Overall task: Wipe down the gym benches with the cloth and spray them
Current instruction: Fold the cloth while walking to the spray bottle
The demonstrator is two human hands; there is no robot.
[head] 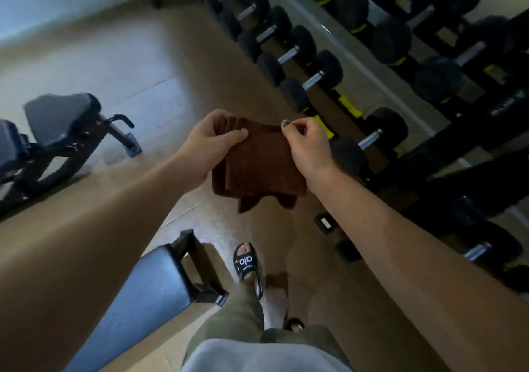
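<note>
Both hands, left grip (213, 140) and right grip (303, 142), pinch a folded brown cloth (257, 162) in mid-air; loose folds below could slip open.

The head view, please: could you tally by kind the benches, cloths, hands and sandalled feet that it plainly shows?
Benches: 2, a blue padded bench near the legs and a black adjustable bench at left.
Cloths: 1, a brown cloth held by both hands.
Hands: 2, left hand and right hand.
Sandalled feet: 1, black sandal.
Total: 6
</note>
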